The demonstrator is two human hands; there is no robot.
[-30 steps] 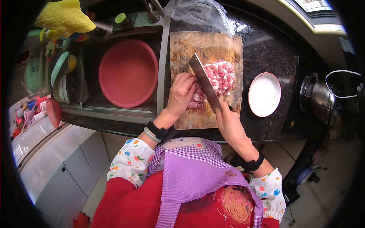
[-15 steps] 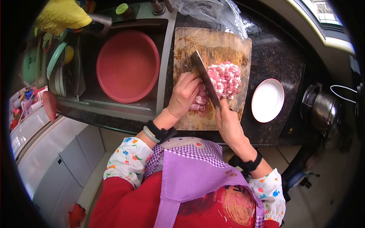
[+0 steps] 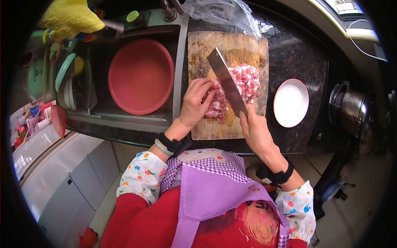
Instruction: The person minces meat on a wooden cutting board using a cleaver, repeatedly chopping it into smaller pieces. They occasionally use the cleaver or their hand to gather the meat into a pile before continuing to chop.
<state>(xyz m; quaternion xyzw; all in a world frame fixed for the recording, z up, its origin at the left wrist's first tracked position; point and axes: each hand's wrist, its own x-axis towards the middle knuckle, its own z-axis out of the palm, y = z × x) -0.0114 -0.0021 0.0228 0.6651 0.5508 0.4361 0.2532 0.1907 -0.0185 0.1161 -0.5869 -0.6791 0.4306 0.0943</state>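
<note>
A worn wooden cutting board (image 3: 206,47) lies in front of me. My right hand (image 3: 257,129) is closed round the handle of a cleaver (image 3: 228,81), its blade slanting up and left across the board, broad side tilted into view. Right of the blade sits a heap of diced pink and white meat (image 3: 249,82). On the other side is cut meat (image 3: 217,108) in thicker pieces. My left hand (image 3: 195,103) holds this meat at its left edge with bent fingers and thumb. The handle is mostly hidden in my right hand.
A white bowl with a red rim (image 3: 291,103) stands right of the board, and a metal pot (image 3: 353,109) beyond it. To the left, a red basin (image 3: 140,76) sits in the sink (image 3: 178,62). A crumpled plastic bag (image 3: 221,14) lies behind the board.
The cleaver has moved slightly right and its blade has tilted, showing more of its flat side. My left fingers have shifted away from the blade, exposing more of the meat.
</note>
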